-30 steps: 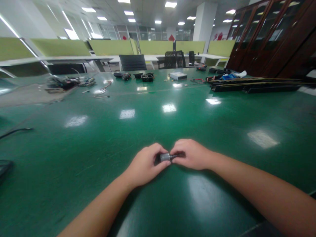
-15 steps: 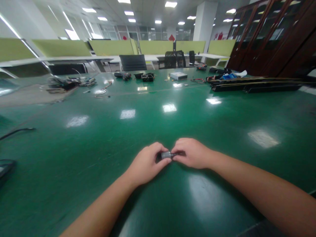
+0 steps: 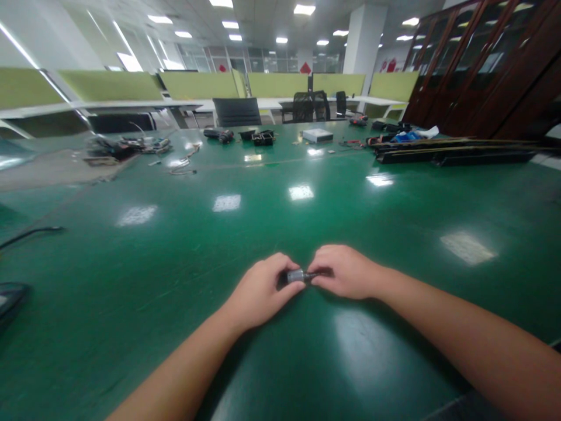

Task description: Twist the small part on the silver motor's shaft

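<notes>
My left hand (image 3: 262, 293) is closed on a small silver-grey metal cylinder (image 3: 295, 275), with thumb and index finger around it. A thin dark rod-like piece (image 3: 311, 275) runs from the cylinder's right end into my right hand (image 3: 344, 272), whose fingertips pinch it. Whether the rod is fixed to the cylinder or separate from it, I cannot tell. Both hands are low over the green tabletop (image 3: 280, 234), and my fingers hide the far ends of the two pieces.
Black rails (image 3: 460, 151) and tools lie at the back right. A silver-grey box (image 3: 317, 135), black parts (image 3: 262, 137) and a heap of electronics (image 3: 127, 147) stand along the back. A black cable (image 3: 33, 233) and a dark device (image 3: 13, 298) are at the left edge.
My right hand has shifted slightly to the right, so a little more of the thin dark piece shows between the hands. My left hand keeps its grip almost unmoved.
</notes>
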Demonstrator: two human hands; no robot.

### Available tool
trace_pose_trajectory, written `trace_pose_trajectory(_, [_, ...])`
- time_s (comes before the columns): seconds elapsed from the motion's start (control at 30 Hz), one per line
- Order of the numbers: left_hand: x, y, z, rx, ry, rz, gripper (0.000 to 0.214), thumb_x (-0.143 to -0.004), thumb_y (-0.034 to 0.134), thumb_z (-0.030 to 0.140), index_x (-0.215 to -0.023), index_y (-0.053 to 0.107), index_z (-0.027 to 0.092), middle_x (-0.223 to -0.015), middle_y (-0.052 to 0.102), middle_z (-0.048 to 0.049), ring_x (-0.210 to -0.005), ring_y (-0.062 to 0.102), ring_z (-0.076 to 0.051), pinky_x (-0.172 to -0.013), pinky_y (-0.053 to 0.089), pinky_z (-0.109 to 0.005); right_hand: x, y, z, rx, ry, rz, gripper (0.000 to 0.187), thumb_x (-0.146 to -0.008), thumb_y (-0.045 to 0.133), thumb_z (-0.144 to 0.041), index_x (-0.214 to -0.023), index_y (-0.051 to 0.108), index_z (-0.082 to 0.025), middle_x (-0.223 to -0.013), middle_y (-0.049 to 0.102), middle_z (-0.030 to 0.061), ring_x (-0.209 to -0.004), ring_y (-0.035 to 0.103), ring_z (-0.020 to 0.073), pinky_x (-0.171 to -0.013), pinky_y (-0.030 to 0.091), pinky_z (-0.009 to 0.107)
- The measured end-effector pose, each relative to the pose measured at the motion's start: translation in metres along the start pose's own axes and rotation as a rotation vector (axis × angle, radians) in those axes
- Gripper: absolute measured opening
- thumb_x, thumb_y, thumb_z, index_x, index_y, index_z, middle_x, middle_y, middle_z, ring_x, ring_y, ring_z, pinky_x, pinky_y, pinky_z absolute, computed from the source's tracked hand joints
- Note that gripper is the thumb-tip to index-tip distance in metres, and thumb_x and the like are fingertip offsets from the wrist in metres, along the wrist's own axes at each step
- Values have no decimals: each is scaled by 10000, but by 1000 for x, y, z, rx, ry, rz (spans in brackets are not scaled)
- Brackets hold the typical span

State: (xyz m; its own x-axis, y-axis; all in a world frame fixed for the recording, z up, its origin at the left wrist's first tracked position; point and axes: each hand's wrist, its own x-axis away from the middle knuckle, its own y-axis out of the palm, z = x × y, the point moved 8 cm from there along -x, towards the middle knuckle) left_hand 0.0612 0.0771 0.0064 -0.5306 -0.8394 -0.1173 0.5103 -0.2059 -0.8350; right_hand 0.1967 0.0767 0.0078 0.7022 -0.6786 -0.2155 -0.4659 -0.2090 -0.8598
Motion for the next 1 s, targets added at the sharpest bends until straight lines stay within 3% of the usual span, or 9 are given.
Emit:
trace_pose_trajectory(0.77, [-2,3,0,-21,-19,-15,218,-901,649,389,-1035,686,220,-891,669,-19,-748,603,-190,-696,439,-303,6,-12,15,-5,61,-59,116,-846,705,-247,-915,750,-166,-860,699,37,-803,604,157,-736,429,270])
trace_pose_trajectory(1.0, [-2,3,2,-19,-19,-7,209,-901,650,390,-1026,685,226,-876,661,-14,-736,598,-187,-698,440,-305,12,-19,34,-79,116,-122,119,-816,730,-251,-906,762,-180,-808,692,12,-723,603,129,-655,436,237])
